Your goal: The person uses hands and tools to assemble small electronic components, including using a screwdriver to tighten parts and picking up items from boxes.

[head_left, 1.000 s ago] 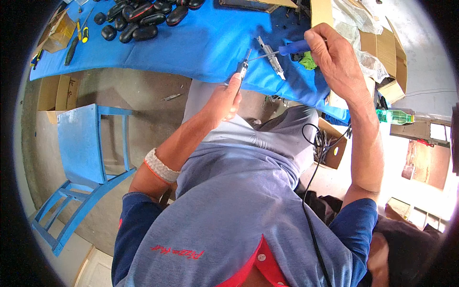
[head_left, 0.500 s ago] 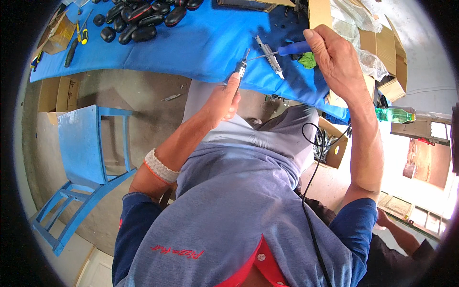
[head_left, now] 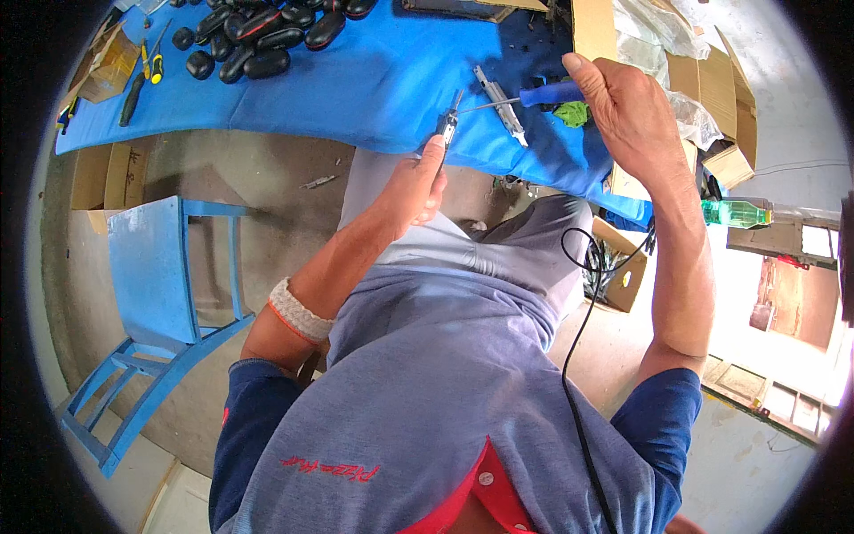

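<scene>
My left hand [head_left: 416,189] is closed around a small grey and black metal device [head_left: 449,126], its thin end pointing away from me over the table's near edge. In my right hand [head_left: 633,114] is a screwdriver [head_left: 550,93] with a blue handle. Its shaft runs left, and the tip meets the device near its upper part; whether it sits in a screw I cannot tell. Behind the shaft, a long silver metal part [head_left: 503,107] lies on the blue cloth [head_left: 356,89]. A bright green piece [head_left: 572,114] rests beside the screwdriver handle.
Several black oval cases [head_left: 267,62] are heaped at the far left. Pliers-like and yellow-handled tools [head_left: 157,68] lie further left. Cardboard boxes [head_left: 734,107] and clear plastic stand at the right, above a green bottle [head_left: 738,214]. A blue chair [head_left: 151,267] is at the left; a black cable [head_left: 578,347] crosses my shirt.
My right hand has shifted slightly downward, with the screwdriver tip still at the device. My left hand stays almost still. The other person at the lower right has mostly left the view.
</scene>
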A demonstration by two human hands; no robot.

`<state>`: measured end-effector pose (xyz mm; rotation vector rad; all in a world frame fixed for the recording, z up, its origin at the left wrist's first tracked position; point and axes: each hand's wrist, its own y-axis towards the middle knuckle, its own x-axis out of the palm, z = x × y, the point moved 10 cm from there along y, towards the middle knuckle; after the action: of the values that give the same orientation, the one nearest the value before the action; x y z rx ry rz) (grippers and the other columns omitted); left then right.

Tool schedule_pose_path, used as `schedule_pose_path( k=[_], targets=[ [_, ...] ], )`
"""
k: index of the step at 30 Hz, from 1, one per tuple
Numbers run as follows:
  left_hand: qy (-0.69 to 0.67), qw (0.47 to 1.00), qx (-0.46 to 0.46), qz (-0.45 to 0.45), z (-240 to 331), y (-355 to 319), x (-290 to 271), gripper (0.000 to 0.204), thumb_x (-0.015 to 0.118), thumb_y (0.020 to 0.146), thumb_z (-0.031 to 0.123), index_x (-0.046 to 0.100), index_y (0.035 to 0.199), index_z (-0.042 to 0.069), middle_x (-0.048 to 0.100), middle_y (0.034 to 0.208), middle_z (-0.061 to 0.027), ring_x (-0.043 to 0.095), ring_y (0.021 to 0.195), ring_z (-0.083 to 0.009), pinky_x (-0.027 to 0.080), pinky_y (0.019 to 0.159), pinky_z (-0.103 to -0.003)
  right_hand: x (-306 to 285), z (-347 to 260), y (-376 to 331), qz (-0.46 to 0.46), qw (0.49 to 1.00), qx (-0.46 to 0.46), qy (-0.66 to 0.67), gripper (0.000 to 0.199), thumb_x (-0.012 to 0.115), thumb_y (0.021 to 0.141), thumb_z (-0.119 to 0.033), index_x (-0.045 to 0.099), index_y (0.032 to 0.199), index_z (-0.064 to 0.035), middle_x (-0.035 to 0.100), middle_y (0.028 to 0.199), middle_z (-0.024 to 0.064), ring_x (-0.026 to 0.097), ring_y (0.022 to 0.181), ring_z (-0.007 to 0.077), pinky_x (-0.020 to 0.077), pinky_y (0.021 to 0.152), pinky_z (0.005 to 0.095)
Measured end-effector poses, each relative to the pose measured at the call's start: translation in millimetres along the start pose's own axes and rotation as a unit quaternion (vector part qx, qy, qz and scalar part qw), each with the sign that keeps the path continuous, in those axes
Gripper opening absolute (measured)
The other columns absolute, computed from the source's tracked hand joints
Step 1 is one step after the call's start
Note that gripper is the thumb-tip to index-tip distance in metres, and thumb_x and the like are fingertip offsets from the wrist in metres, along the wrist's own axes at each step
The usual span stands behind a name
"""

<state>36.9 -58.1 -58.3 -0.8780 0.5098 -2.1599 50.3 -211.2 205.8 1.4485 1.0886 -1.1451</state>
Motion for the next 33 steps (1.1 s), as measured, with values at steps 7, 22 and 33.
schedule_pose_path(
  k=[7, 22, 33],
  targets=[
    [-0.007, 1.000, 0.018, -0.015, 0, 2, 1, 0.063, 0.038, 0.091, 0.066, 0.032, 0.056, 0.015, 0.025, 0.046, 0.0042, 0.021, 0.036, -0.0078, 0.012, 0.035, -0.028, -2, -11, -2, 0.009, 0.978, -0.081, 0.193, 0.028, 0.059, 0.092, -0.030, 0.061, 0.091, -0.0024, 0.054, 0.061, 0.0085, 0.052, 0.058, 0.0195, 0.0413, 0.055, 0.0321],
    [-0.002, 1.000, 0.009, -0.013, 1, 0, -1, 0.059, 0.040, 0.092, 0.064, 0.038, 0.063, 0.013, 0.030, 0.047, 0.0030, 0.024, 0.036, -0.0072, 0.016, 0.034, -0.026, -4, -19, -4, 0.015, 0.982, -0.057, 0.181, 0.022, 0.055, 0.094, -0.024, 0.059, 0.095, -0.0022, 0.058, 0.067, 0.0101, 0.055, 0.059, 0.0229, 0.0442, 0.059, 0.0349],
    [-0.010, 1.000, 0.003, -0.025, -5, 6, -3, 0.059, 0.039, 0.092, 0.064, 0.037, 0.063, 0.013, 0.030, 0.047, 0.0039, 0.023, 0.036, -0.0067, 0.016, 0.033, -0.024, -3, -15, -14, 0.011, 0.966, -0.118, 0.231, 0.017, 0.058, 0.087, -0.008, 0.062, 0.104, -0.0062, 0.060, 0.084, 0.0084, 0.050, 0.062, 0.0157, 0.0426, 0.059, 0.0287]
  ],
)
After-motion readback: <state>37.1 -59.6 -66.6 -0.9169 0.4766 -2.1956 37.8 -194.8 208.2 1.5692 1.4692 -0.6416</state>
